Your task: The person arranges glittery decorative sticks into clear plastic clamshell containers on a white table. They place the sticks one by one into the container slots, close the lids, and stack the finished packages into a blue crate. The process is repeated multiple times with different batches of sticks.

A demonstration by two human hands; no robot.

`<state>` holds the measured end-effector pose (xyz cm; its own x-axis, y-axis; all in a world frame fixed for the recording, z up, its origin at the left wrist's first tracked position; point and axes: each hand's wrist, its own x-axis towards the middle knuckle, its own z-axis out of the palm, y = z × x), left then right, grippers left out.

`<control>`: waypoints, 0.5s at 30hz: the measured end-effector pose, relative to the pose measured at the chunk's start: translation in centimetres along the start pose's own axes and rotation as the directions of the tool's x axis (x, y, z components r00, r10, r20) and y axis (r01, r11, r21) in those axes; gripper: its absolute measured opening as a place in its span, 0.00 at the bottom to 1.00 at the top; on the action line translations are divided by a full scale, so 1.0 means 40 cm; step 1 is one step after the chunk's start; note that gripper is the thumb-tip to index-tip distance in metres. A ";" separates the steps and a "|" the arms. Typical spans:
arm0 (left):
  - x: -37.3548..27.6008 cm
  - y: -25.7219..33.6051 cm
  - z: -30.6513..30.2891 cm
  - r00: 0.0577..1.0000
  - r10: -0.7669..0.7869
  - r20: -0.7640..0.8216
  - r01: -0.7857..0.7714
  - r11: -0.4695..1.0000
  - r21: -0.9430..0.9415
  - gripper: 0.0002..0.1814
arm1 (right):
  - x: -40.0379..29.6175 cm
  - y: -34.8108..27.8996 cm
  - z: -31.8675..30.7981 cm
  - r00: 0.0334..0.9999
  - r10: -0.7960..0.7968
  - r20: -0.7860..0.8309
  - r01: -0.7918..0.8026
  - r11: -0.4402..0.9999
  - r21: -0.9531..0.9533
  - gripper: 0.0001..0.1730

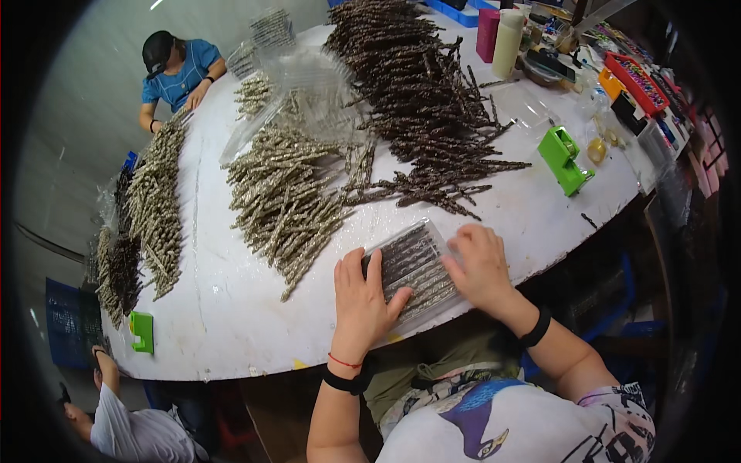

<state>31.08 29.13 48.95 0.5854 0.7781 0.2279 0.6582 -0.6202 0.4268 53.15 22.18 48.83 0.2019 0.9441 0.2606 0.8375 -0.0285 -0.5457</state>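
Observation:
A clear plastic box [412, 271] lies near the table's front edge, with dark twisted strands in its upper part and silvery-beige ones below. My left hand [363, 296] rests on the box's left side, fingers spread over its edge and thumb on the top. My right hand [479, 263] is at the box's right edge, fingers slightly curled; whether it pinches the edge cannot be told. Beyond the box lie a heap of silvery-beige twisted strands [283, 191] and a larger heap of dark brown strands [405, 98].
Clear plastic covers [307, 81] lie on the beige heap. A green tape dispenser [564, 159] stands right, another [142, 332] far left. A cream bottle [508, 43] and a red bead tray [637, 83] are at the back right. Two other people sit at the table's left side.

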 end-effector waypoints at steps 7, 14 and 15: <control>-0.017 -0.023 0.014 0.993 0.072 -0.089 -0.067 0.997 0.048 0.41 | 0.017 -0.011 0.030 0.969 0.210 0.127 -0.244 0.887 0.393 0.16; 0.010 -0.032 -0.034 0.997 -0.017 0.072 0.027 0.989 -0.145 0.33 | 0.027 0.017 0.002 0.914 0.164 0.371 -0.390 0.601 0.698 0.15; 0.033 -0.012 -0.056 0.967 -0.109 0.232 0.166 0.956 -0.243 0.33 | 0.028 0.032 -0.022 0.908 0.145 0.392 -0.401 0.568 0.719 0.14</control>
<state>30.48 30.66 51.01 0.6043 0.7962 -0.0293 0.6109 -0.4394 0.6586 54.89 22.93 49.13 0.1053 0.9823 -0.1548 0.0295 -0.1587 -0.9869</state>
